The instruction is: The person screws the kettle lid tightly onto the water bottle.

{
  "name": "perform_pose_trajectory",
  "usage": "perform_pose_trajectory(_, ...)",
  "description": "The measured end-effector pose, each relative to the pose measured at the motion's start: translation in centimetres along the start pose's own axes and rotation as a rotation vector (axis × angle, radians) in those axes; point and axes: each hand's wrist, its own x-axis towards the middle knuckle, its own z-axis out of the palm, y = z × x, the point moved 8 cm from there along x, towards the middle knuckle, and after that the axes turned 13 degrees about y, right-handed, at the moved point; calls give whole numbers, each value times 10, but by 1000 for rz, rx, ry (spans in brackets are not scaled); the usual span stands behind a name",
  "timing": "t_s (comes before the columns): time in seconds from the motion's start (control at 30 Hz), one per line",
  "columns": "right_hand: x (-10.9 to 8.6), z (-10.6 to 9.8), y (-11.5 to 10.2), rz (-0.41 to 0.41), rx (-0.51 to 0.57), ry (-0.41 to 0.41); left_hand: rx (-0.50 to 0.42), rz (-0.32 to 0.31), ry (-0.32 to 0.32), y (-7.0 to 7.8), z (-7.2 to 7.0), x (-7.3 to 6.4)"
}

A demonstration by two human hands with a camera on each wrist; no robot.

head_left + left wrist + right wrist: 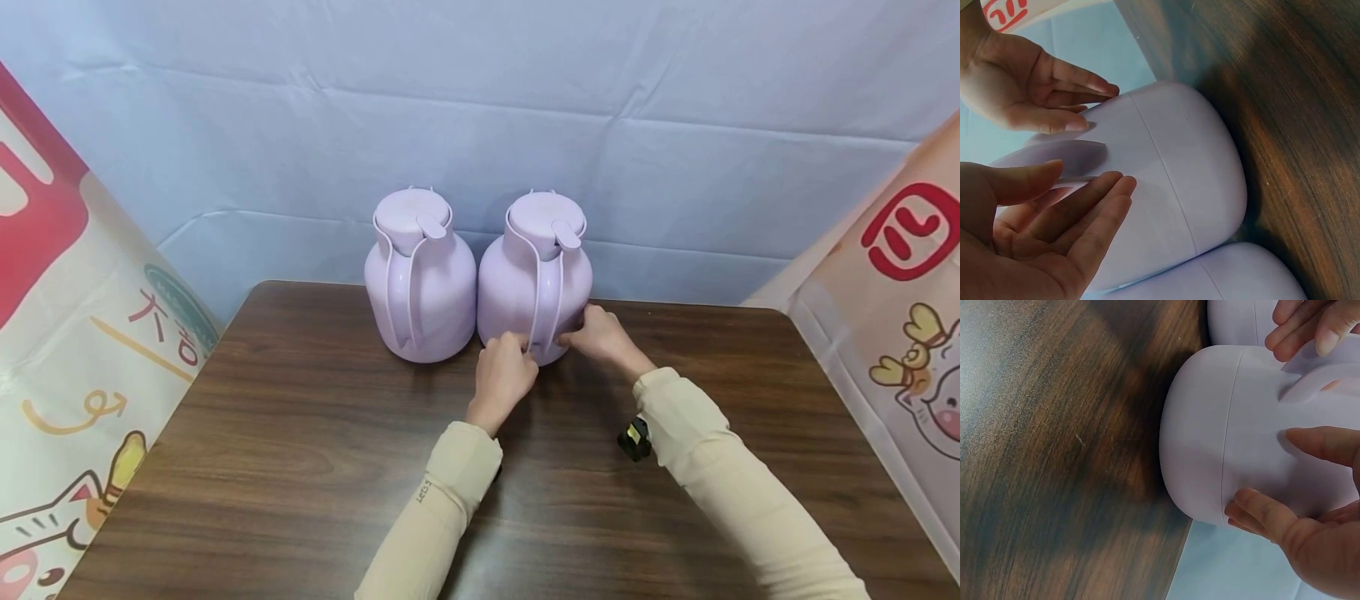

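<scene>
Two matching lilac thermos jugs stand upright side by side near the table's back edge, with their handles toward me. My left hand (504, 375) is at the lower end of the handle of the right jug (504, 287). In the left wrist view, that hand's fingers (1100, 215) lie extended against the jug's body beside the handle (1079, 156), with the thumb on the other side. My right hand (603, 337) touches the same jug's right side with fingers and thumb spread, not wrapped round it. Neither hand touches the left jug (442, 300), which stands against its neighbour.
The dark wood-grain table (300, 433) spreads in front of both jugs. Behind it hangs a pale blue cloth (480, 100). Printed cartoon panels stand at the left (112, 350) and right (900, 292). Each jug has a lid with a thumb lever on top.
</scene>
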Motion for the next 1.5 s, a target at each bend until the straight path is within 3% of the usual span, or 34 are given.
perform_pose_trajectory(1.5,5,5,2,25,-1,-9,-19,-36,7,-6,3,5)
